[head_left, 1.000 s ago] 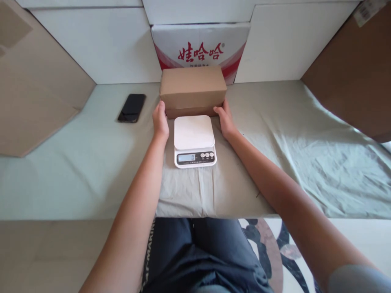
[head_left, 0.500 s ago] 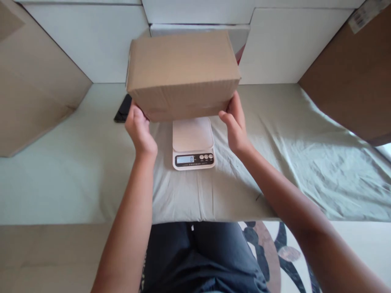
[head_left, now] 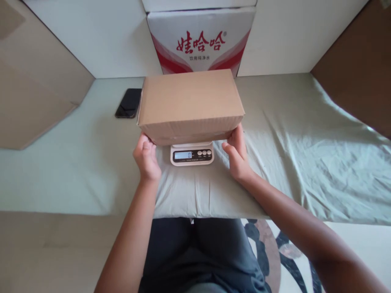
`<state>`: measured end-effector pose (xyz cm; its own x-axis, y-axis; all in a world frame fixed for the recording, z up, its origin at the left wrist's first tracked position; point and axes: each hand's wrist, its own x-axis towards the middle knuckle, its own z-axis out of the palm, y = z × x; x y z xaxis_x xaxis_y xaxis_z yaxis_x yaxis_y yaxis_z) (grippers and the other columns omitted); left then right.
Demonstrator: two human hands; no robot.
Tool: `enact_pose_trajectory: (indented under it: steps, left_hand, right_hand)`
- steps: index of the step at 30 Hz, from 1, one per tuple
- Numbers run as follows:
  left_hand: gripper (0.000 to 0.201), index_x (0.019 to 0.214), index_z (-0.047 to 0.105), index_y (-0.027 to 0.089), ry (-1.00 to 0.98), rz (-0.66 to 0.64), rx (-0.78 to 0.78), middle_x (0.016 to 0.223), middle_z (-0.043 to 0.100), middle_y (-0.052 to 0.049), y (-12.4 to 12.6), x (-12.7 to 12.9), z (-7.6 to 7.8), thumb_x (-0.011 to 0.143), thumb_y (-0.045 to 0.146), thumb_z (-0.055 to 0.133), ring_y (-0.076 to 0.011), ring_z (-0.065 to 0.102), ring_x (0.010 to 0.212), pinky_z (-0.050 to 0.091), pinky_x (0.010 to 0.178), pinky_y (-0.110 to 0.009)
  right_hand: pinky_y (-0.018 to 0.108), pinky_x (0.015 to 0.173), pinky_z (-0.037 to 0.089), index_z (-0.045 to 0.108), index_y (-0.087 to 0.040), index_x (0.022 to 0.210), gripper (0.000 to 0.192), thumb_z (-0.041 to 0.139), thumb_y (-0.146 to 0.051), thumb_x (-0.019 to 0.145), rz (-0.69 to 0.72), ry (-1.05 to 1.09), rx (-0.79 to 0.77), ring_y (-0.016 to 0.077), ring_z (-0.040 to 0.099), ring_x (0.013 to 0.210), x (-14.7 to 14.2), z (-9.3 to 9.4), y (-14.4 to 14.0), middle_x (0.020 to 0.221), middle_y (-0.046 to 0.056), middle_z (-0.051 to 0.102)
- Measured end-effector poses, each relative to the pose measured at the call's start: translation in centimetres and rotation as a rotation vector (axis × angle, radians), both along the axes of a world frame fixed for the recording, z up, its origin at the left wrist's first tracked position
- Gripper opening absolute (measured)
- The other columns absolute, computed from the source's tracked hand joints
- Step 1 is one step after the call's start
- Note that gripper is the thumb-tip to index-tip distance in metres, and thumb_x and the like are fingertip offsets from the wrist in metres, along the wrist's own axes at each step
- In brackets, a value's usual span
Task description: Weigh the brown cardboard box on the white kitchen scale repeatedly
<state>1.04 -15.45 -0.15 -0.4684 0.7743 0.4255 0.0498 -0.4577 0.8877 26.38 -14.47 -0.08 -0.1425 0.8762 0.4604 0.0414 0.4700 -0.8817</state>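
A plain brown cardboard box [head_left: 190, 103] is held level just over the white kitchen scale [head_left: 192, 155], hiding the scale's platform; only its display strip and buttons show. The display reads 0. My left hand [head_left: 147, 158] grips the box's lower left edge, fingers tucked underneath. My right hand [head_left: 237, 154] holds the lower right edge the same way. I cannot tell whether the box touches the platform.
A black phone [head_left: 128, 103] lies on the pale green sheet [head_left: 290, 134] left of the box. A white carton with red lettering [head_left: 200, 38] stands at the back. Brown cardboard panels [head_left: 33, 93] lean at both sides. My dark-trousered legs are below the surface's front edge.
The box was lifted from behind the scale, raised high toward me, and has now come down over the scale's platform. Both hands stayed on its lower edges throughout.
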Motion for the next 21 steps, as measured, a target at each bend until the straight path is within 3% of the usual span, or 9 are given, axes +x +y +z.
enact_pose_trajectory:
  steps: [11,17,21]
  left_hand:
    - [0.063,0.107,0.075,0.02,0.0,-0.015,-0.031,0.108,0.075,-0.013,0.3,0.1,-0.3,0.085,0.078,0.062,-0.0322,0.072,0.115,0.058,0.094,-0.043]
    - [0.071,0.116,0.076,0.02,0.003,0.013,-0.049,0.125,0.076,-0.015,0.4,0.0,-0.2,0.083,0.081,0.061,-0.0347,0.07,0.127,0.056,0.105,-0.046]
    - [0.075,0.121,0.076,0.023,-0.037,0.02,-0.049,0.137,0.074,-0.015,0.7,-0.4,-0.5,0.084,0.085,0.057,-0.035,0.066,0.136,0.053,0.111,-0.046]
  right_hand:
    - [0.064,0.143,0.026,0.024,-0.043,0.168,0.083,0.057,-0.067,0.096,-0.004,0.008,-0.039,0.0332,0.024,0.172,0.4,-0.5,-0.2,0.182,-0.004,0.029]
    - [0.063,0.144,0.02,0.02,-0.047,0.168,0.088,0.055,-0.077,0.093,-0.047,0.031,-0.033,0.0322,0.015,0.175,0.8,-1.0,0.3,0.186,-0.01,0.017]
    - [0.063,0.145,0.018,0.017,-0.051,0.167,0.086,0.051,-0.079,0.094,-0.07,0.044,-0.063,0.0293,0.013,0.176,1.2,-1.4,0.6,0.185,-0.012,0.018]
